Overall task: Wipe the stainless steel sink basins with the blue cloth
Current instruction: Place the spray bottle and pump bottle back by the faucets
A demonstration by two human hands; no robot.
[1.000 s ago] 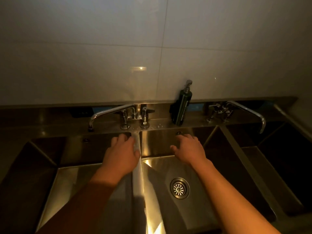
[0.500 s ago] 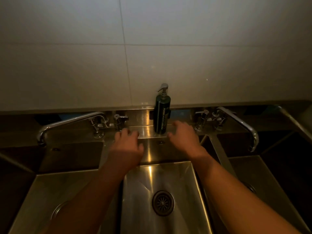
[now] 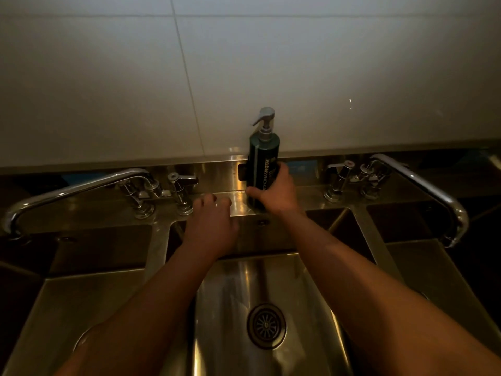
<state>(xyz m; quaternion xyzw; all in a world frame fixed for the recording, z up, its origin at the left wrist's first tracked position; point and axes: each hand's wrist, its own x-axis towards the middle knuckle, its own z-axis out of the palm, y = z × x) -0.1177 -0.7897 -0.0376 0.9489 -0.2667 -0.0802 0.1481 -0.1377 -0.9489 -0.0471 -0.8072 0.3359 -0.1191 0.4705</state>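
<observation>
Three stainless steel sink basins lie below me: the middle basin (image 3: 306, 316) with a round drain (image 3: 266, 326), a left basin (image 3: 89, 291) and a right basin (image 3: 444, 270). My right hand (image 3: 273, 189) grips a dark pump bottle (image 3: 263, 156) standing on the back ledge. My left hand (image 3: 211, 226) rests palm down on the ledge beside it, fingers relaxed and holding nothing. No blue cloth shows in view.
A long swivel faucet (image 3: 76, 189) with two taps reaches left over the left basin. A second faucet (image 3: 423, 185) curves over the right basin. A pale tiled wall (image 3: 244, 77) rises behind the steel backsplash.
My right hand moved up and closed around the pump bottle. My left hand stayed on the ledge. My view moved closer to the ledge.
</observation>
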